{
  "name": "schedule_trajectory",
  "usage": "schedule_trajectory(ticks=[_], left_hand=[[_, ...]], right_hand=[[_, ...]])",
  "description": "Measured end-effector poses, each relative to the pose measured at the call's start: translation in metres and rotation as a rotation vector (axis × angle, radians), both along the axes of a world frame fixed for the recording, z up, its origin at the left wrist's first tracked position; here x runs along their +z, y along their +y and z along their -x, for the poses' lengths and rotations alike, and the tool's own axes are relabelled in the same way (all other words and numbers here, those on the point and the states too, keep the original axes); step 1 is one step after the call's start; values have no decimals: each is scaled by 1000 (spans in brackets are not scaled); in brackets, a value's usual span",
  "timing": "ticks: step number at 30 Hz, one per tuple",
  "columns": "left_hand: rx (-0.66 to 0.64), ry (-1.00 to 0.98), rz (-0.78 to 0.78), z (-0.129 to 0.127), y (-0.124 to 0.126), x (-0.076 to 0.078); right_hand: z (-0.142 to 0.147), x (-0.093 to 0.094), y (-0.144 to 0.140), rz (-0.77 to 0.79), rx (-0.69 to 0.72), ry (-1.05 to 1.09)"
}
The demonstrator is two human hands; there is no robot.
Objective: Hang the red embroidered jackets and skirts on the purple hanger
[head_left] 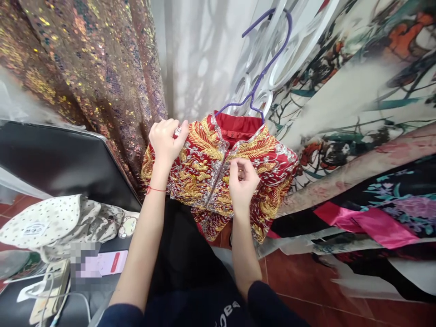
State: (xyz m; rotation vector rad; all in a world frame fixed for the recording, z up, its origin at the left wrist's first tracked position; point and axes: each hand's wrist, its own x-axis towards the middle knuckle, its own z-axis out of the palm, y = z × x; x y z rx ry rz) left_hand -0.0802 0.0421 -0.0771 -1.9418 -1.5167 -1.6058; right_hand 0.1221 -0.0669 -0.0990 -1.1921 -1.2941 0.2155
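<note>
A red jacket [195, 175] with dense gold and silver embroidery hangs from a purple hanger [252, 93]. Its stand collar shows a red lining and a small size label. My left hand [168, 138] is closed on the jacket's shoulder at the left side. My right hand [243, 181] is in front of the chest, just right of the centre front seam, with thumb and fingers curled into a pinch. What lies between those fingertips, if anything, is too small to make out.
Sequinned fabric [91, 54] hangs at the left, flowered garments [327, 136] at the right. A white scrolled rack [306, 45] stands behind the hanger. On the black chair [44, 159] are a dotted cloth bag [44, 222], a phone [109, 263] and cables.
</note>
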Motion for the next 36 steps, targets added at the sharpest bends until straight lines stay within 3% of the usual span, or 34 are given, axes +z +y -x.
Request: schedule_trajectory(ticks=[11, 20, 26, 36], left_hand=[[70, 39, -85, -2, -4, -2], [52, 37, -61, -1, -8, -1], [43, 28, -30, -2, -12, 1], [63, 19, 23, -5, -17, 4]], right_hand=[[3, -2, -6, 326, 496, 615], [5, 0, -5, 342, 584, 970], [1, 3, 2, 364, 668, 937], [-1, 15, 21, 423, 578, 579]])
